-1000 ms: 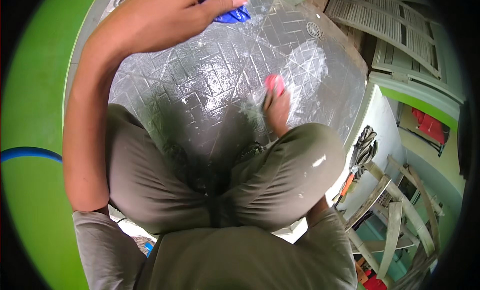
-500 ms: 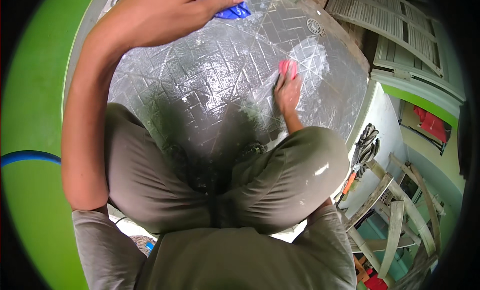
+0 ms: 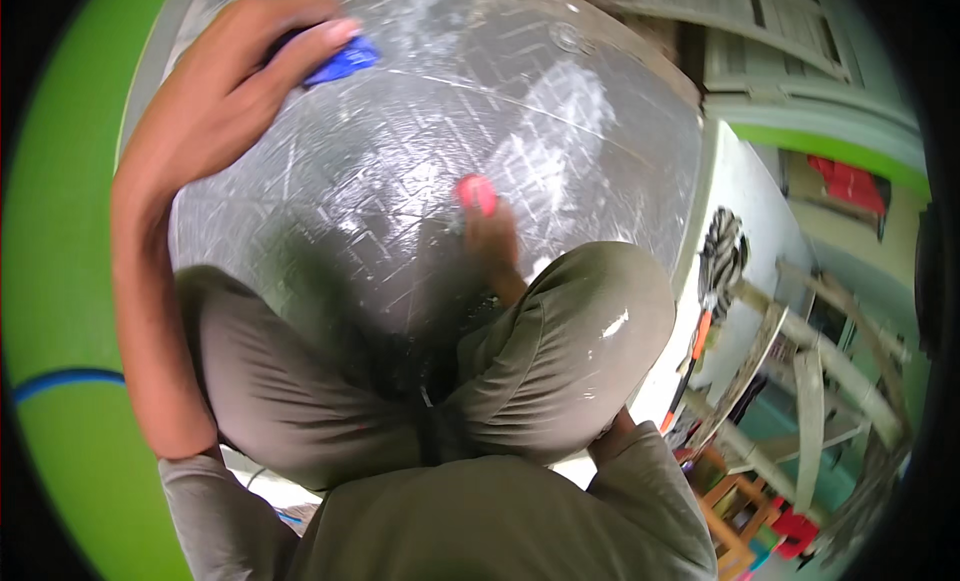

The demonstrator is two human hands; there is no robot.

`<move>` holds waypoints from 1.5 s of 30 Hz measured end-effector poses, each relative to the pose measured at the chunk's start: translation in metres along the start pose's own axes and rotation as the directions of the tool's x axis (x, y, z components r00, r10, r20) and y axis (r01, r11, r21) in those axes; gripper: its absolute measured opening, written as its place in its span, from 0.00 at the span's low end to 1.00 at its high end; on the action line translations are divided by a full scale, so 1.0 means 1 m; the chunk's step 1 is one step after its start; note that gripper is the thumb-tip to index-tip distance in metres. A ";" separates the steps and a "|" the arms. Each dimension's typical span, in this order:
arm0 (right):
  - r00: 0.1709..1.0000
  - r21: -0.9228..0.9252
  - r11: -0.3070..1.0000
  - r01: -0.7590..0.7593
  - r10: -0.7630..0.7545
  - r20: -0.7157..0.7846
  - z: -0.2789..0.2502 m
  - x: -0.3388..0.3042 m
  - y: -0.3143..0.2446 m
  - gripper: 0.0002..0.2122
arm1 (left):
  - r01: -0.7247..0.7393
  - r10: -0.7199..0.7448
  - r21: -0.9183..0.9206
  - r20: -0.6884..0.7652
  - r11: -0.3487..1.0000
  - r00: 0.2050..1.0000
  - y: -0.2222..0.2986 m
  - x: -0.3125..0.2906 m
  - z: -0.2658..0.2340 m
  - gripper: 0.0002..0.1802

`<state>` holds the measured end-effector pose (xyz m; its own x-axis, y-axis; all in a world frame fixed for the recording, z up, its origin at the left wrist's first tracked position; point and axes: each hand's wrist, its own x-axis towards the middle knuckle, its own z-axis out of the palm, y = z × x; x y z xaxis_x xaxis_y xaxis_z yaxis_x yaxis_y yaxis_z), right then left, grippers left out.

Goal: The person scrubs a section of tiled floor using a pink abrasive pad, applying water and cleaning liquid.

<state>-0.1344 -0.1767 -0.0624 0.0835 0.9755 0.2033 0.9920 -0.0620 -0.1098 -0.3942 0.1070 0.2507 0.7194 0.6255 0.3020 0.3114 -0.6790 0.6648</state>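
Note:
My left hand [image 3: 262, 76] is closed around a crumpled, shiny blue plastic packet [image 3: 343, 61], held above the floor at the upper left. Low over the wet grey herringbone-patterned floor [image 3: 390, 131], my right hand [image 3: 493, 243] grips a small pinkish-red scrubber [image 3: 476, 194]. Motion smears that hand, so whether the scrubber is a sponge or a brush I cannot tell. A broad white streak [image 3: 560, 121] of powder or suds lies on the floor beyond it. Fainter white residue [image 3: 418, 21] shows near the far edge.
My bent knees [image 3: 590, 331] frame the floor in front. A round drain cover [image 3: 570, 38] sits near the far right edge. At left is a green wall [image 3: 60, 231] with a blue hose [image 3: 70, 379]. To the right stand louvred shutters [image 3: 740, 11] and a wooden frame [image 3: 800, 371].
My right hand with the scrubber has swept left and nearer to me, off the white patch. My left hand and the blue packet sit further left in the picture, and the whole view has shifted.

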 end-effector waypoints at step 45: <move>0.989 0.194 0.979 0.070 -0.093 0.115 -0.033 0.005 0.068 0.21 | 0.192 -0.192 0.136 -0.013 0.972 0.981 0.033 -0.010 0.008 0.21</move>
<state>-0.0636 -0.1830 -0.0369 -0.0209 0.9949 0.0990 0.9583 0.0482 -0.2816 -0.3862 0.0753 0.2640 0.6381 0.7491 0.1780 0.5248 -0.5923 0.6114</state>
